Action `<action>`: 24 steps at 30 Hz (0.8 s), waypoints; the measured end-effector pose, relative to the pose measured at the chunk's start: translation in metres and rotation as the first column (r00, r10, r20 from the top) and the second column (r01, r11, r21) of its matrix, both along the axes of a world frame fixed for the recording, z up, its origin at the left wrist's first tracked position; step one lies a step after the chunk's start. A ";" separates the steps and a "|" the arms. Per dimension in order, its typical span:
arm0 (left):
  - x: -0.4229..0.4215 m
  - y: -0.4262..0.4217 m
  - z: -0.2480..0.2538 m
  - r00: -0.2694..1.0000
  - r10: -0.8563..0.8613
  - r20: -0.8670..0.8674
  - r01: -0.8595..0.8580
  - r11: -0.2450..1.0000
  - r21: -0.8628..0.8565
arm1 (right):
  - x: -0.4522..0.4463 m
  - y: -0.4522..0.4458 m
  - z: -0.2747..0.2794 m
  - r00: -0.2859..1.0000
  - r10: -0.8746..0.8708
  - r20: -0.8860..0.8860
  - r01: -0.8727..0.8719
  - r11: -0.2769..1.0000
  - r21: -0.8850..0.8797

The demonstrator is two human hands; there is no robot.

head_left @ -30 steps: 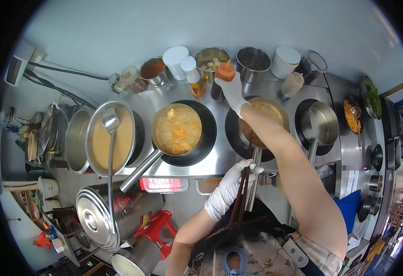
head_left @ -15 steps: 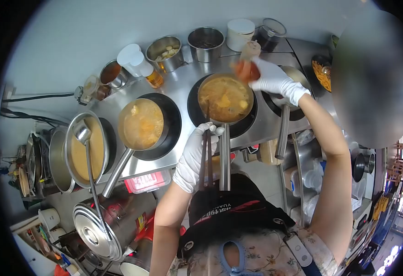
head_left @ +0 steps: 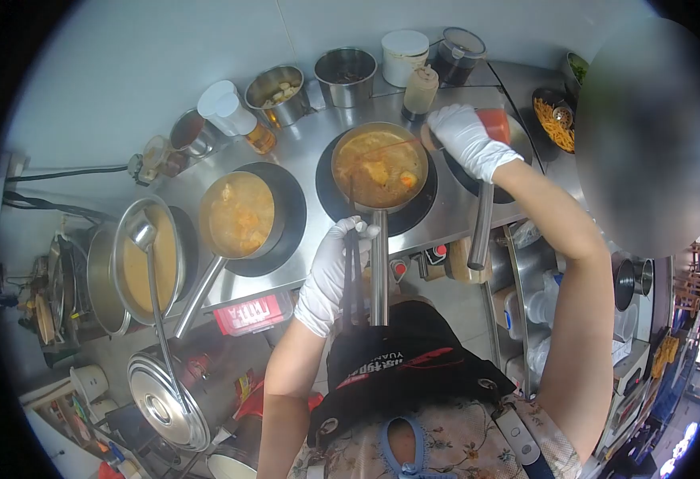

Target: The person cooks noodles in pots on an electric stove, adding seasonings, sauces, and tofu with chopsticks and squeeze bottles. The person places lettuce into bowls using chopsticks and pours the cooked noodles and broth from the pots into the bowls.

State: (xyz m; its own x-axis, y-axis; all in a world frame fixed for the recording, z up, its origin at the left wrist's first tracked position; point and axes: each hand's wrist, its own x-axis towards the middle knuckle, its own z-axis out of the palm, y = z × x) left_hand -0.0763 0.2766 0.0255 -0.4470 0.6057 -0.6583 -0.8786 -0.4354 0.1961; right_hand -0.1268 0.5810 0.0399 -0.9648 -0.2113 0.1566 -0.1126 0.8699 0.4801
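Note:
My gloved left hand [head_left: 336, 263] is closed around long dark chopsticks [head_left: 351, 279], whose tips dip into the middle saucepan [head_left: 379, 275]. Orange-brown soup [head_left: 382, 172] with a few lumps fills that pan. To its right, my gloved right hand [head_left: 468, 142] grips a squeeze bottle of red sauce [head_left: 493, 124], tipped sideways with its nozzle end toward the pan. A thin red stream runs from the bottle over the soup. Another saucepan [head_left: 480, 231] sits on a burner beneath my right hand, partly hidden.
At left are a second pan of soup [head_left: 238, 215] and a large pot [head_left: 118, 271] with a ladle [head_left: 152, 263]. Steel containers [head_left: 346, 92], white-lidded jars [head_left: 405, 68] and a pale squeeze bottle [head_left: 420, 92] line the back. A bowl of orange shreds [head_left: 537, 120] stands at right.
My right hand has moved a little right and down, and the red bottle is now tipped with sauce streaming out. The pale bottle behind it is uncovered. My left hand keeps the chopsticks.

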 end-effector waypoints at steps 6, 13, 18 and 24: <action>0.003 0.005 0.009 0.999 0.004 0.038 0.000 0.995 -0.097 | 0.034 0.009 0.026 0.990 0.010 0.144 -0.019 0.998 0.060; 0.007 0.011 0.015 0.998 -0.009 -0.068 0.002 0.994 -0.113 | 0.031 -0.006 0.035 0.993 -0.020 0.120 0.014 0.999 0.052; 0.003 0.012 0.005 1.000 -0.015 -0.020 0.015 1.000 -0.006 | 0.033 0.004 0.013 0.990 -0.022 0.140 0.023 1.000 -0.008; 0.004 0.020 0.022 0.998 0.024 0.059 -0.019 0.997 -0.081 | 0.033 0.011 0.000 0.985 -0.044 0.165 0.051 0.998 -0.035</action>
